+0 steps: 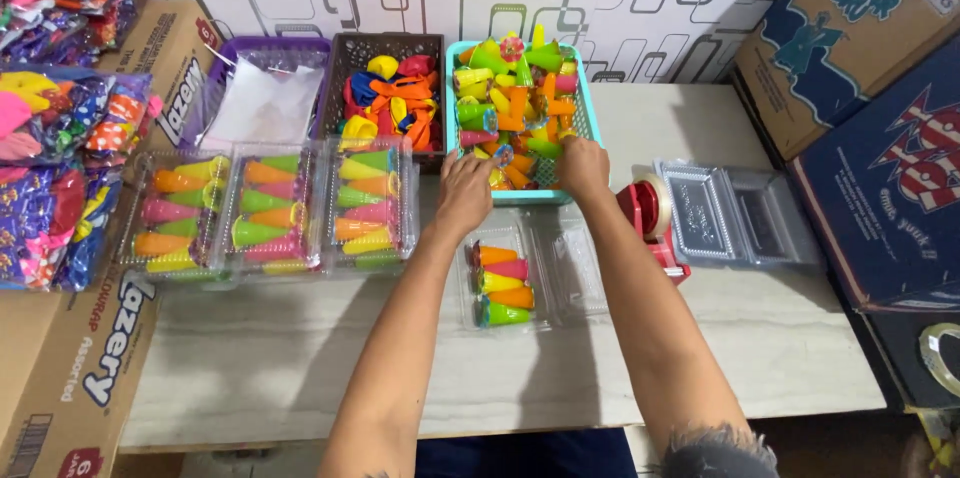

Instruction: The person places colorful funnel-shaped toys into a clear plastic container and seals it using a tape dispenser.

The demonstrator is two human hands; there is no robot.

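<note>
Both of my hands reach into the front edge of a teal basket (588,118) heaped with small coloured plastic cones. My left hand (464,190) rests at its front rim, fingers down among the cones. My right hand (583,166) is at the rim too, fingers curled into the pile; what it grips I cannot tell. Just below my hands lies an open clear plastic clamshell box (570,278) whose left half holds several cones (503,284) in orange, pink, yellow and green.
Three filled clear boxes of cones (268,206) lie at the left. Behind them stand a purple basket (262,88) with white sheets and a dark basket (393,88) of balloons. A red tape dispenser (652,218), stacked empty clamshells (735,213) and cardboard cartons (860,88) are right.
</note>
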